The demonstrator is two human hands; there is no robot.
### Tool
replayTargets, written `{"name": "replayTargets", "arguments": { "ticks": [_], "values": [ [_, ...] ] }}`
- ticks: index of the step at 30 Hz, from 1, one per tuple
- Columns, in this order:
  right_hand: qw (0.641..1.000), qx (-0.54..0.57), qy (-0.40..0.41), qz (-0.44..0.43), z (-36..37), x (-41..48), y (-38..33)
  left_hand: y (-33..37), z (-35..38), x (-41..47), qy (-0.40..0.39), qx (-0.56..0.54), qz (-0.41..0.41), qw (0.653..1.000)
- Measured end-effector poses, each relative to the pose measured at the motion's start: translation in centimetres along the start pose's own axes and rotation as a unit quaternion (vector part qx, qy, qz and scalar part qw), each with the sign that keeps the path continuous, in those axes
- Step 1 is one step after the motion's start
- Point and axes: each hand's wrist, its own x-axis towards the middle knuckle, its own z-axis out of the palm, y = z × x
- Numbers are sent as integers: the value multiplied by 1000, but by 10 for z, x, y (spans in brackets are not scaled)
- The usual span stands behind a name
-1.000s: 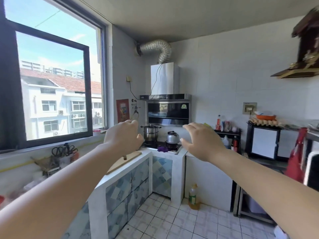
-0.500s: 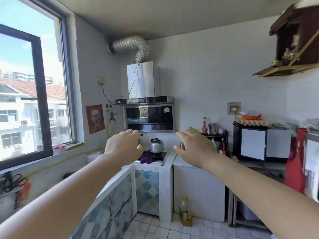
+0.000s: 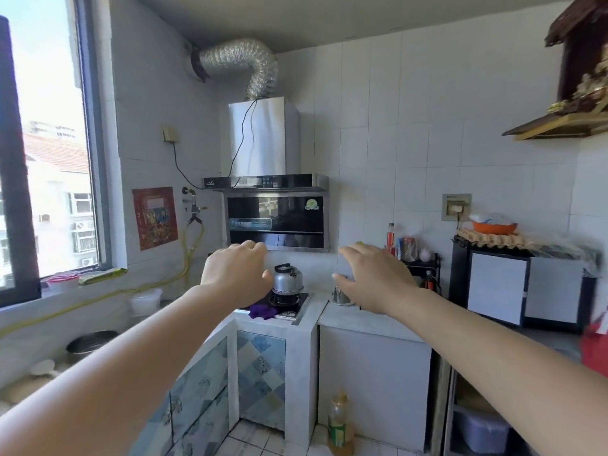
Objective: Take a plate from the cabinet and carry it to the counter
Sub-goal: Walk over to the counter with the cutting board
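Note:
Both my arms reach out in front of me at chest height. My left hand is loosely curled and holds nothing. My right hand has its fingers spread and is also empty. A black cabinet with two white doors stands on a surface at the right, its doors closed. The white tiled counter runs below my hands, in the corner of the room. No plate is in view.
A kettle sits on the stove under the range hood. A metal cup stands on the counter, bottles on a rack behind it. An oil bottle is on the floor. Window at left.
The view has swung right: the window slid toward the left edge, and the stove and the white-door cabinet came closer to the middle. Both hands stay raised and empty.

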Motion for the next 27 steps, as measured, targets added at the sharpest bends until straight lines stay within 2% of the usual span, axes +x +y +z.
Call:
{"name": "replayTargets", "arguments": {
  "ticks": [6, 13, 20, 27],
  "values": [
    [999, 0, 11, -36, 37, 71, 57, 17, 50, 64, 15, 1, -38, 999],
    [997, 34, -12, -73, 104, 137, 85, 7, 107, 106, -22, 50, -79, 995],
    [990, 67, -7, -124, 174, 213, 80, -27, 167, 151, -40, 73, -113, 990],
    [980, 91, -11, -178, 236, 312, 48, -103, 221, 194, -46, 91, -169, 980]
  ]
}}
